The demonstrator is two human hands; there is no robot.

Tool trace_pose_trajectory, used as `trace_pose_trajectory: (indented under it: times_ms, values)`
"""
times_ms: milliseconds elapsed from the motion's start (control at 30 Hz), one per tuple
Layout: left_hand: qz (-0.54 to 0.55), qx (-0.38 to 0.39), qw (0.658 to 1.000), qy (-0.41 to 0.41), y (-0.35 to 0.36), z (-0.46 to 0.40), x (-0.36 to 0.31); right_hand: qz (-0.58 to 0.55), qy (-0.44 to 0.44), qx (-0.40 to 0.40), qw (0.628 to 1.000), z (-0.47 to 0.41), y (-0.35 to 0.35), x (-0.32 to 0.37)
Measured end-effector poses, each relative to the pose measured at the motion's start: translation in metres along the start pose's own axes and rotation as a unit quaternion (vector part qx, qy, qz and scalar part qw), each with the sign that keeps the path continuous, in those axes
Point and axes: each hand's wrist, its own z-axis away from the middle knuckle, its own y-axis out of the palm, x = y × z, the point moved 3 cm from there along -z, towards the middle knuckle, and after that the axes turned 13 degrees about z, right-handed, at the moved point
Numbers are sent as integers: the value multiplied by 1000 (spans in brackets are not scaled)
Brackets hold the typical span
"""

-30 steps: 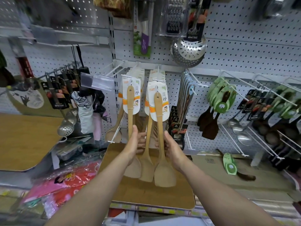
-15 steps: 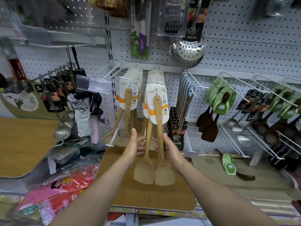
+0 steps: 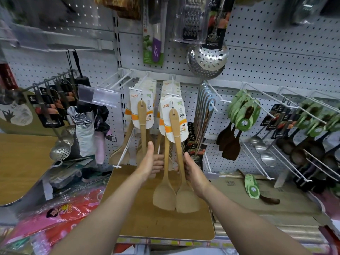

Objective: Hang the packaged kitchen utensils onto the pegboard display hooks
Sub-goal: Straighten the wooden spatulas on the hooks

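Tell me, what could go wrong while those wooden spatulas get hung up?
1. The right hand holds a spatula low on its handle, so its card could swing and miss the hook.
2. The hooks already look full of cards; pushing another on might knock the front ones off.
3. The left hand sits among hanging handles and could tangle them.

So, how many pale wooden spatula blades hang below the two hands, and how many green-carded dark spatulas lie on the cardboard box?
Pale wooden spatulas, blades below left hand and right hand: 2
Green-carded dark spatula lying on brown cardboard box: 1
Total: 3
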Motion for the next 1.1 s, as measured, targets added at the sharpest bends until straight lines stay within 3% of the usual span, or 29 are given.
trace_pose_trajectory:
  times_ms: [833,1100]
  values:
    - [47,-43,998,-25,1,-8,-6,-24,21,46,998,-17,9,-3]
    - [41,-32,998,-25,0,-12,-5,-104,-13,77,992,-26,11,-5]
